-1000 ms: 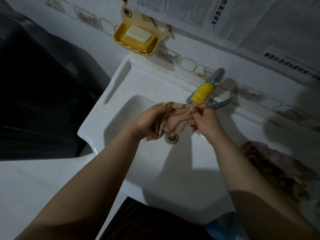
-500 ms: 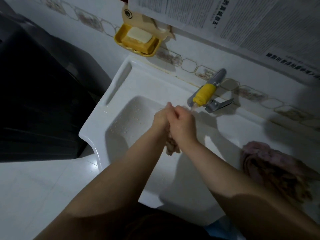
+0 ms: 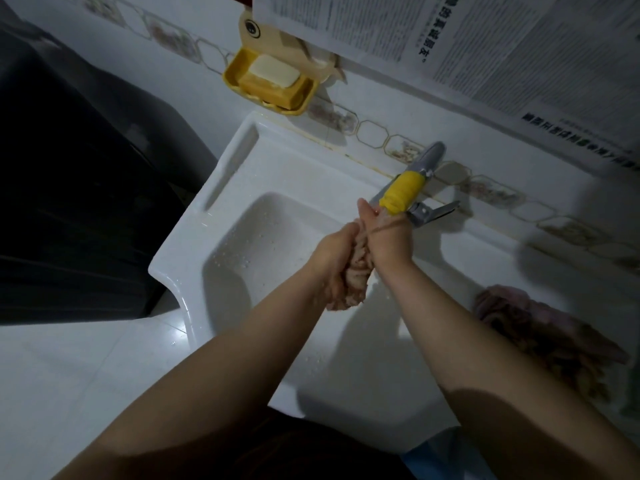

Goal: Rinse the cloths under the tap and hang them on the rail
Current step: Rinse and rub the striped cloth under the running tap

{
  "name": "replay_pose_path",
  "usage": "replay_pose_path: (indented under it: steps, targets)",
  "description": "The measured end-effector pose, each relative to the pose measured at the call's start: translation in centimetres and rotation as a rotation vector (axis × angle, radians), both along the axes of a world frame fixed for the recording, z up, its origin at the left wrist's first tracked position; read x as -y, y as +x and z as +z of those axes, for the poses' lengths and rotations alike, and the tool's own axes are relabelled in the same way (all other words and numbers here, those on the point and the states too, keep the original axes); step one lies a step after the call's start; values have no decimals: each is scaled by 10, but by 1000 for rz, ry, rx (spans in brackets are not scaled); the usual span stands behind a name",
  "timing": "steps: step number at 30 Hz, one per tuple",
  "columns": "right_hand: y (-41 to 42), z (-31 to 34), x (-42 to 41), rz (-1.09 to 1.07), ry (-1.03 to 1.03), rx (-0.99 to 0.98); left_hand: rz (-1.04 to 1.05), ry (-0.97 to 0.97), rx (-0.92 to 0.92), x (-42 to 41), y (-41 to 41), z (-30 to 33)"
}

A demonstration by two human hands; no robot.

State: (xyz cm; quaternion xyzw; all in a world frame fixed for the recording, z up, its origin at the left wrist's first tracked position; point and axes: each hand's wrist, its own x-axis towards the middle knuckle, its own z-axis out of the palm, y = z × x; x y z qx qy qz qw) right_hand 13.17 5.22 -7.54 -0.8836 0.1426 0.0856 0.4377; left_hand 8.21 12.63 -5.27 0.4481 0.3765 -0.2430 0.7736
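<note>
Black bulk of some appliance or bin (image 3: pixel 79 188) fills the far left, too dark to identify. Pale tiled floor (image 3: pixel 76 368) below it. Next rightward, a yellow soap dish (image 3: pixel 235 79) is fixed to the wall, holding a white bar of soap (image 3: pixel 275 71) stacked on an orange-yellow one (image 3: pixel 270 91). White ceramic sink (image 3: pixel 221 188) beneath, with a recessed ledge along its left rim and water droplets scattered in the basin.

Centre: both forearms reach into the basin. Left hand (image 3: pixel 334 249) is curled round the upper part of a bunched, pinkish-tan cloth (image 3: pixel 353 285); right hand (image 3: pixel 389 237) is wrapped round the same cloth from the other side, thumb up. The two hands press together with the cloth squeezed between them, its lower end hanging out below over the basin. The cloth sits just under and in front of the tap (image 3: pixel 417 180), a grey metal spout with a yellow wrap round its middle and a lever handle to its right. Cannot tell whether water is running.

Printed newspaper sheets (image 3: pixel 450 39) cover the wall above. A patterned tile border (image 3: pixel 374 133) runs behind the sink.

Far right, on the sink's flat ledge, lies a heap of further cloths (image 3: pixel 540 330), pink and tan, well apart from the hands.
</note>
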Motion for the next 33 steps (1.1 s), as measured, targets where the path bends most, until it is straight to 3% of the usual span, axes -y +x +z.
replay_pose_path:
  steps: [3, 6, 11, 14, 17, 20, 24, 29, 31, 33]
  targets:
    - [-22, 8, -11, -14, 102, 21, 62, 115, 13, -11, 7, -11]
    - [-52, 17, -28, 139, 100, 80, 144, 112, 26, -16, 6, -6]
    - [-7, 8, -2, -2, -60, 45, -5, 113, -2, 8, -1, 8]
    - [-28, 13, -11, 129, -39, 100, 17, 137, 60, 0, 3, -2]
    - [-50, 23, -21, 264, -126, 166, 101, 97, 92, -5, 4, -6]
    - [-15, 13, -7, 199, -215, 61, 54, -64, 30, 3, -3, 1]
    - [9, -5, 14, 127, -9, -72, 61, -219, 29, -10, -1, -2]
    - [-12, 4, 24, 152, 595, -473, 93, -247, 58, -38, -2, -13]
    - [-26, 1, 22, 233, 688, -447, 70, -287, 71, -41, -2, -15]
    - [-30, -6, 16, 227, 620, -379, 48, -303, 105, -43, -4, -13]
